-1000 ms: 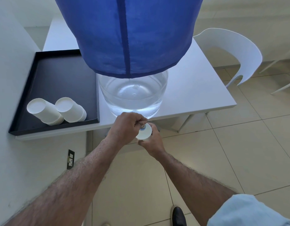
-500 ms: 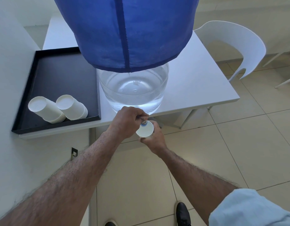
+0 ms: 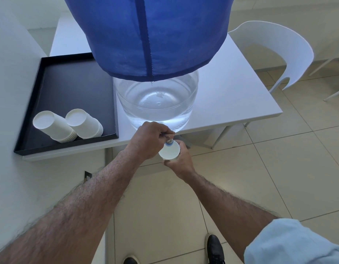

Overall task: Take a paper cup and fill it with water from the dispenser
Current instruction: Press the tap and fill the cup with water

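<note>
A clear water jug (image 3: pixel 157 103) under a blue fabric cover (image 3: pixel 147 33) stands at the front edge of a white table (image 3: pixel 237 100). Its small tap (image 3: pixel 169 141) pokes out over the edge. My left hand (image 3: pixel 147 141) is closed on the tap's lever. Just below the spout my right hand (image 3: pixel 179 162) holds a white paper cup (image 3: pixel 169 151) upright, its mouth right under the blue-tipped spout. The cup's lower part is hidden by my fingers.
A black tray (image 3: pixel 69 96) on the table's left holds two stacks of white paper cups (image 3: pixel 67 126) lying on their sides. A white wall (image 3: pixel 10 73) runs along the left. A white chair (image 3: pixel 271 52) stands behind the table's right corner. Tiled floor lies below.
Both hands have stayed at the tap with the cup under it. The view has shifted slightly, with my head moving a little.
</note>
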A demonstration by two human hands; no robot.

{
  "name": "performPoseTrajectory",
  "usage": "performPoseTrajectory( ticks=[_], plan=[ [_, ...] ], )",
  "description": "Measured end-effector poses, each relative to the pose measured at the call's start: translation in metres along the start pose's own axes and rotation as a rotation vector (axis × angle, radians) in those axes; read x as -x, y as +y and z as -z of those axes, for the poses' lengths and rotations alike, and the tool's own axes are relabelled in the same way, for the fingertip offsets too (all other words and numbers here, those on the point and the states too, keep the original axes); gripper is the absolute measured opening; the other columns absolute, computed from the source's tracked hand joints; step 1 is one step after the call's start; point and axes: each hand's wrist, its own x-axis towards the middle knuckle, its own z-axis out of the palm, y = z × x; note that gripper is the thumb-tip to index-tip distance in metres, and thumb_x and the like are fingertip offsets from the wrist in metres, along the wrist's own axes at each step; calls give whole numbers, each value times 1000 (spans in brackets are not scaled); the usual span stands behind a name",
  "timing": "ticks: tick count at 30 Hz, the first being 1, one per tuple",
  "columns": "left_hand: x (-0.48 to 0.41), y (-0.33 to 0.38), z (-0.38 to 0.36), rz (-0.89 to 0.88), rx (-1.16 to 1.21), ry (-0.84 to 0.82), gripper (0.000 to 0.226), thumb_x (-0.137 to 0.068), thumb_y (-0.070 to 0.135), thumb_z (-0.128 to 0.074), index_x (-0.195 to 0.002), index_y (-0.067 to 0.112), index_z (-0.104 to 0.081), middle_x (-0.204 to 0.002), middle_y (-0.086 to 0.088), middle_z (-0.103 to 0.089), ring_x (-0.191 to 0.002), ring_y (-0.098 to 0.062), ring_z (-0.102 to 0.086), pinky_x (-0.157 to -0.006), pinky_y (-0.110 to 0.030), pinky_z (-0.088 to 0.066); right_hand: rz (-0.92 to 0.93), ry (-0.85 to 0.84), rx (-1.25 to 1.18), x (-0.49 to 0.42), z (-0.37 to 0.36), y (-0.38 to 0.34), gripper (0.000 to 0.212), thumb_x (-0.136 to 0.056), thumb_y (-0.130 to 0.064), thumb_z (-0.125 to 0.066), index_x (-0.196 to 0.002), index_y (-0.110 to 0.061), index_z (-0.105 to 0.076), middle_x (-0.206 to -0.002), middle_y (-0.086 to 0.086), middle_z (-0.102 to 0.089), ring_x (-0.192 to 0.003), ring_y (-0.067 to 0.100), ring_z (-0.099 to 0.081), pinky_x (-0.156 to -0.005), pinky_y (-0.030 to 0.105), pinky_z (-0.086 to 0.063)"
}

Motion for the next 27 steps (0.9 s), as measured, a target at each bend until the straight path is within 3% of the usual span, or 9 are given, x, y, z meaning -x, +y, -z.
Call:
performPoseTrajectory(
  ticks=[6,9,11,17,21,27],
  plan=[
    [0,1,1,-3,7,-2,22,-88,15,-60,-101,21,-77,-90,8,-75,-65,4,-55,-59,-12,-38,10,1,-13,0,2,3,66,-60,-11,-78,-115,-35,-51,-105,-6,-67,-98,14,-64,-81,35,-56],
    [0,1,0,0,4,3,21,-89,16,-60,-101,22,-77,-74,18,-65,-59,12,-53,-53,-3,-34,12,7,-21,0,3,4,66,-61,-9,-79,-116,-34,-52,-106,-5,-67,-98,14,-64,-81,34,-55],
    [0,1,0,0,7,4,20,-89,17,-61,-101,22,-77,-74,18,-65,-59,14,-53,-53,-1,-34,18,6,-23,1,3,5,67,-61,-7,-79,-117,-32,-52,-106,-4,-67,-98,14,-63,-80,32,-55],
    [0,0,-1,-3,10,11,19,-89,18,-62,-101,21,-77,-90,9,-74,-72,2,-59,-60,-6,-37,12,13,-26,0,5,4,66,-63,-4,-79,-115,-31,-51,-105,-5,-64,-95,12,-61,-76,25,-52],
    [2,-1,-4,-1,25,32,20,-89,17,-61,-101,20,-77,-99,5,-76,-85,-9,-64,-66,-13,-42,9,22,-25,-1,4,5,67,-59,-8,-79,-116,-32,-51,-107,-2,-66,-99,17,-63,-77,30,-55],
    [7,0,-7,-9,-4,69,21,-89,16,-60,-102,22,-76,-99,5,-76,-80,-11,-63,-61,-12,-40,16,20,-30,0,4,2,66,-62,-4,-79,-113,-34,-50,-107,-1,-66,-98,17,-63,-74,25,-53]
  ],
)
